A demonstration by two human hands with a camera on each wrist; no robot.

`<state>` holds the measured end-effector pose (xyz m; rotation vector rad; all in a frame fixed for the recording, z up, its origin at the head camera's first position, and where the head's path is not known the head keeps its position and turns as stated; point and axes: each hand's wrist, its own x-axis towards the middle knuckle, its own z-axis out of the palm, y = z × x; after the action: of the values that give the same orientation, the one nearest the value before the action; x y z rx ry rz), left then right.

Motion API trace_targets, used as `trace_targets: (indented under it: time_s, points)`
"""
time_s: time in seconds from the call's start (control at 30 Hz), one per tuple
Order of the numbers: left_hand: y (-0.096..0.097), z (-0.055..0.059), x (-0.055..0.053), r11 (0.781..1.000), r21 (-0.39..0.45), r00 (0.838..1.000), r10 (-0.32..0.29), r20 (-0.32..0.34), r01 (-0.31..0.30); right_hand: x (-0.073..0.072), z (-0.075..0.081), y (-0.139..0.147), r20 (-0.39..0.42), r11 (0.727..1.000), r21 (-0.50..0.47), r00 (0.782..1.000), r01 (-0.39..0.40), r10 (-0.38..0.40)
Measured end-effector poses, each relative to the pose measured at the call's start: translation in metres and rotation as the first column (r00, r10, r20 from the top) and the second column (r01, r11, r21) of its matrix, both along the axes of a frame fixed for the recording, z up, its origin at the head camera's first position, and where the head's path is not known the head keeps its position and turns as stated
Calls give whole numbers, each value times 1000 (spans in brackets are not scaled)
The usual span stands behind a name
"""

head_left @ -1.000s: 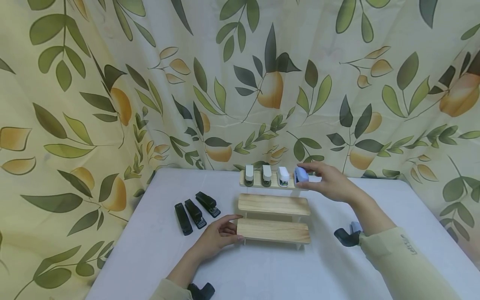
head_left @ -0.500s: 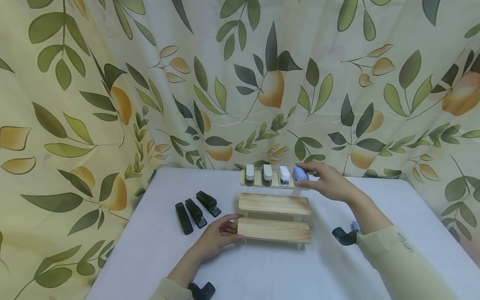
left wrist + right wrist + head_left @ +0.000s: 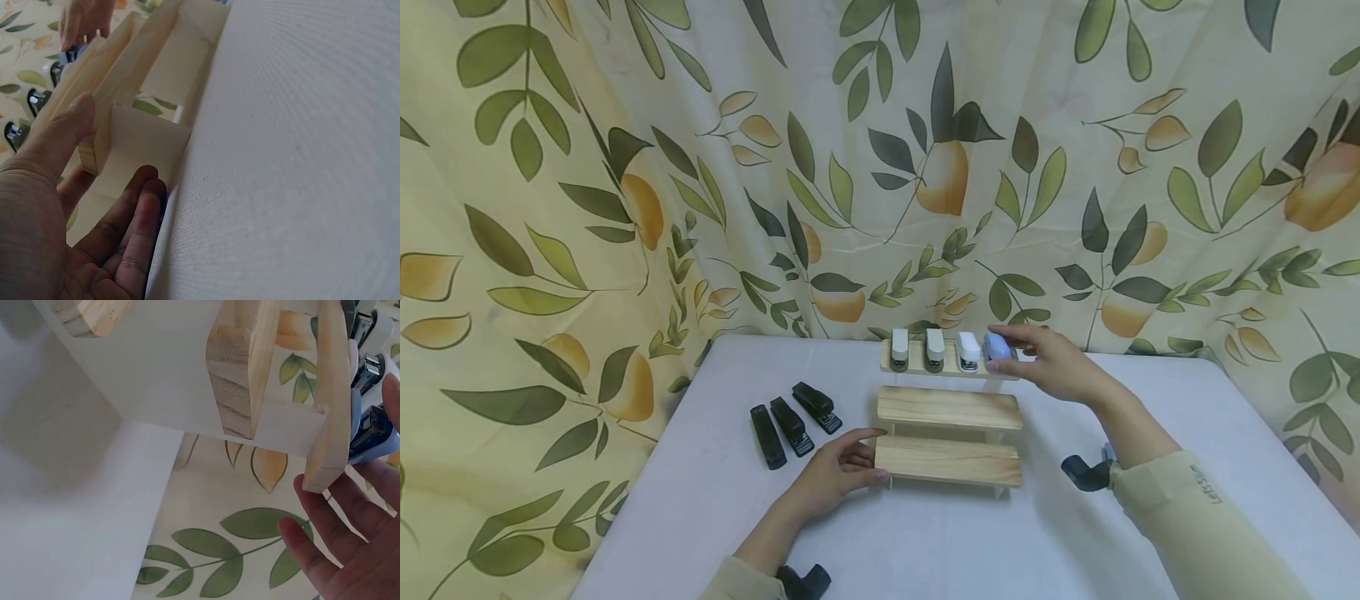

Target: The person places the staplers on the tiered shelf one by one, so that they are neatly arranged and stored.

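At the top shelf (image 3: 947, 371) of a three-tier wooden display stand, my right hand (image 3: 1060, 364) pinches a blue stapler (image 3: 997, 346) between thumb and fingers. The stapler sits at the row's right end; in the right wrist view its blue base (image 3: 375, 450) lies against the shelf edge. To its left stand a white stapler (image 3: 967, 350) and two pale grey staplers (image 3: 934, 348), upright in line. My left hand (image 3: 835, 473) grips the left end of the lowest shelf (image 3: 947, 461); in the left wrist view the thumb (image 3: 81, 115) lies on the board, other fingers underneath.
Three black staplers (image 3: 792, 427) lie on the white-covered table (image 3: 715, 517) left of the stand. The middle shelf (image 3: 947, 408) is bare wood. A small blue thing (image 3: 1108, 452) shows partly behind the right wrist's black camera (image 3: 1084, 473). A leaf-patterned curtain (image 3: 850, 167) hangs behind.
My right hand has shifted slightly left with the blue stapler, which now stands closer to the white one and less tilted. My left hand keeps its grip on the lowest shelf.
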<state>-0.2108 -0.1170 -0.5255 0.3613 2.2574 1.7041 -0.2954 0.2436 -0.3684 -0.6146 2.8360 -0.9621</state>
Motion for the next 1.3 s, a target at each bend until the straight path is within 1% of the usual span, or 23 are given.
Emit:
trace_targets:
  time_s: [0.33,1.3]
  points:
    - [0,-1,-1,1000,0,1000,3,4,-3,1,-2,0,8,1000,-18,1000,-1,2]
    - [1,-1,-1,1000,-20,1000,15,10,-15,0,-3,2,4,1000,-17,1000,-5,5]
